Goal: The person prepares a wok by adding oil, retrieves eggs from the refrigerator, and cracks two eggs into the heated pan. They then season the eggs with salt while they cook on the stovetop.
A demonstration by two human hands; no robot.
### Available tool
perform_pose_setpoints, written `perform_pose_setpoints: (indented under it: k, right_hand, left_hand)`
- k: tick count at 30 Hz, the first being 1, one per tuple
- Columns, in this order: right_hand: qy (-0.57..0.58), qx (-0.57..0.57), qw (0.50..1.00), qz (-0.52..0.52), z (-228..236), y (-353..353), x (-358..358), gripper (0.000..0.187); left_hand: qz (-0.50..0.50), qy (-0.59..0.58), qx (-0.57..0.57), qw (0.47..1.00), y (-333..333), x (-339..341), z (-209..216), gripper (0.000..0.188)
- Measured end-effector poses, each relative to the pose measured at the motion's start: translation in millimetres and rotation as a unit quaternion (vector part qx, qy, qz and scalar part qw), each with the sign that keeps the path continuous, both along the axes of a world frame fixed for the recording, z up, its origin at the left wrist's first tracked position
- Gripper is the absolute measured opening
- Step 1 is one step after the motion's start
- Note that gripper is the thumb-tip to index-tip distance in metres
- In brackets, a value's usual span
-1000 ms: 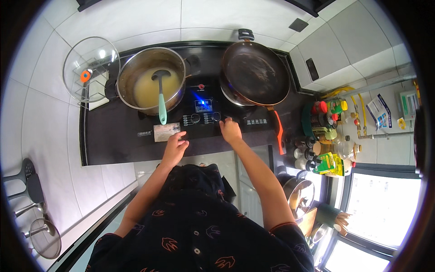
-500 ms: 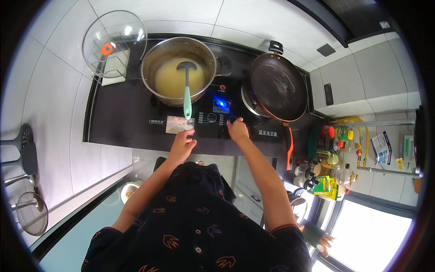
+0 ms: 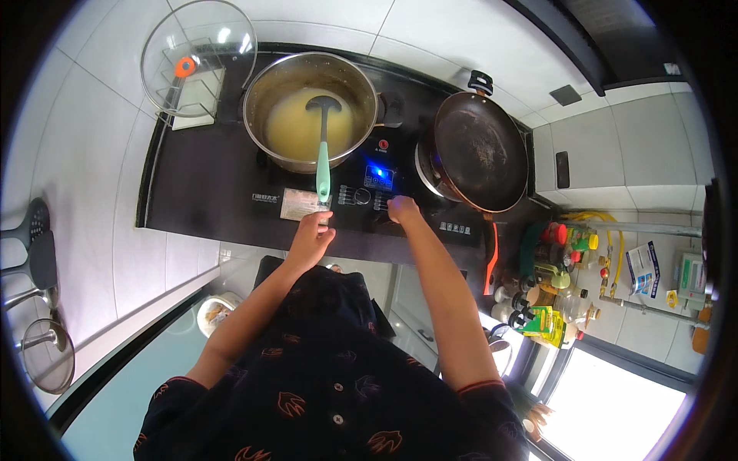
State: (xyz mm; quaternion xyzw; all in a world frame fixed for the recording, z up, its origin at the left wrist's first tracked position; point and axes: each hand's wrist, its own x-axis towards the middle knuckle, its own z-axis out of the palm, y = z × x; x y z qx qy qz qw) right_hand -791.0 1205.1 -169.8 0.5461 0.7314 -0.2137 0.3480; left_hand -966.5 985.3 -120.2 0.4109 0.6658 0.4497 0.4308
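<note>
On the black cooktop (image 3: 207, 180), my right hand (image 3: 403, 210) has its fingers closed on the right control knob, which the hand covers. The left knob (image 3: 361, 197) shows beside it. At the cooktop's front edge, my left hand (image 3: 311, 240) rests with fingers loosely bent and thumb apart, holding nothing, just below a pale label (image 3: 300, 204). A steel pot (image 3: 257, 127) at the left holds cloudy yellowish liquid (image 3: 296, 127). In it leans a ladle (image 3: 323, 165) with a dark head and mint-green handle, whose end comes close to my left fingertips. A display (image 3: 379, 175) glows blue.
A dark frying pan (image 3: 480, 154) with an orange handle sits on the right burner. A glass lid (image 3: 196, 58) stands in a rack at the back left. Bottles and jars (image 3: 557, 284) crowd the right side. Utensils (image 3: 38, 261) hang on the left wall.
My right hand has closed over the right knob, its fingers more curled and hiding it. My left hand stays at the front edge. The whole view has shifted slightly.
</note>
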Motion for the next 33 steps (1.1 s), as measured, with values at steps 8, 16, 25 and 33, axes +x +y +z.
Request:
perform_pose_setpoints:
  k: [8, 16, 25, 33]
  right_hand:
    - [0.013, 0.062, 0.992, 0.107, 22.9, -0.2, 7.5, 0.033]
    - [0.021, 0.068, 0.959, 0.274, 28.9, 10.8, 17.5, 0.04]
    - [0.034, 0.065, 0.968, 0.242, 45.9, 5.4, 12.3, 0.035]
    - [0.037, 0.07, 0.962, 0.262, 39.0, 7.9, 13.7, 0.036]
  left_hand:
    - [0.024, -0.009, 0.007, 1.0, 0.7, 2.1, 9.4, 0.043]
    - [0.075, -0.02, 0.003, 0.997, -8.9, 6.3, 8.0, 0.043]
    - [0.118, -0.02, -0.001, 0.993, -17.2, 5.0, 9.7, 0.042]
    - [0.127, -0.027, 0.001, 0.992, -23.4, 4.7, 8.1, 0.042]
